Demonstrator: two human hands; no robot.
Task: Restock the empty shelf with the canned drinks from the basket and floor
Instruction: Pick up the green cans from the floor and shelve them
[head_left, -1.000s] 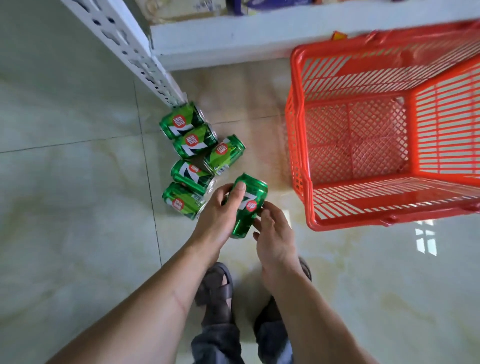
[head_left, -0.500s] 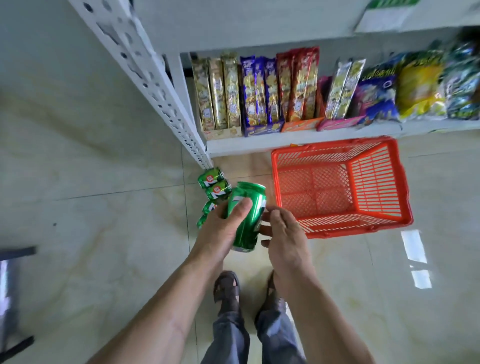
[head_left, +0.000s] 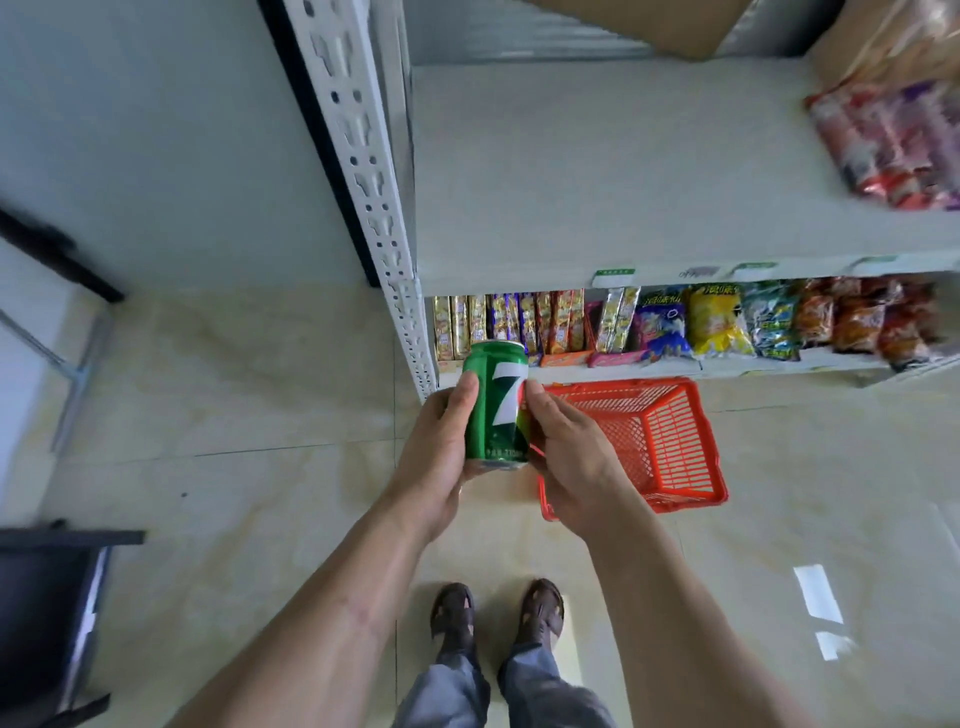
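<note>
The green can stands nearly upright in the air, its long axis running top to bottom with the lid end pointing toward the shelving and the white "7" facing the camera. The left hand wraps its side and base, thumb laid up the can's left flank. The right hand curls against the can's right side, thumb tip on the label. Behind the can, the orange basket sits on the floor. Above it, the wide shelf lies bare on its left, with snack packets on the lower tier.
</note>
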